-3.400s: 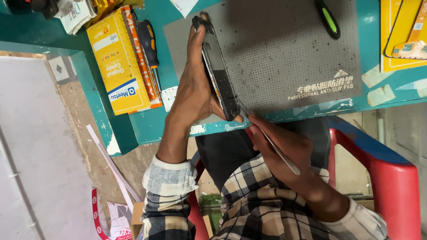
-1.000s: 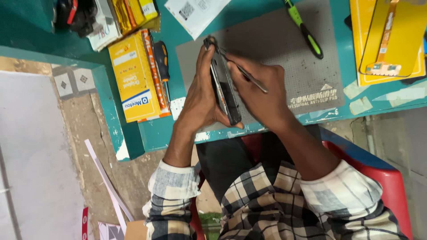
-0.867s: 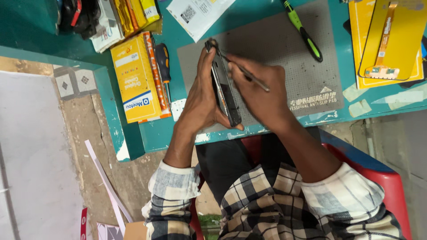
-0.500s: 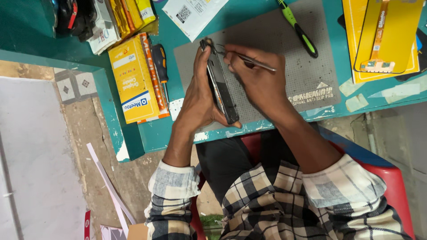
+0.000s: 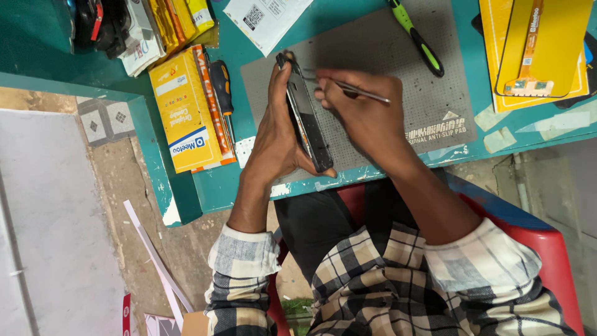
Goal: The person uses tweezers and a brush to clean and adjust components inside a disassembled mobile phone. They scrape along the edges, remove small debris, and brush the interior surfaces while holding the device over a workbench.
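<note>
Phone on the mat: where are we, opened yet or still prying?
Done: the phone is off the grey mat, held on edge in the left hand. In hand: right hand works thin metal tweezers at its upper edge. Left: phone still looks in one piece.

A teal table (image 5: 249, 180) carries a grey perforated mat (image 5: 398, 74). A green-and-black screwdriver (image 5: 415, 37) lies across the mat's far edge. Beside the mat sits a yellow box (image 5: 180, 118), with a black-handled screwdriver (image 5: 221, 90) just next to it. Farther off are stacked yellow packets (image 5: 177, 18) and a white paper slip (image 5: 267, 18). A yellow card with a flex strip (image 5: 538, 50) rests at the other end. Below are a red chair (image 5: 553, 261) and white strips (image 5: 155, 261) on the floor.
</note>
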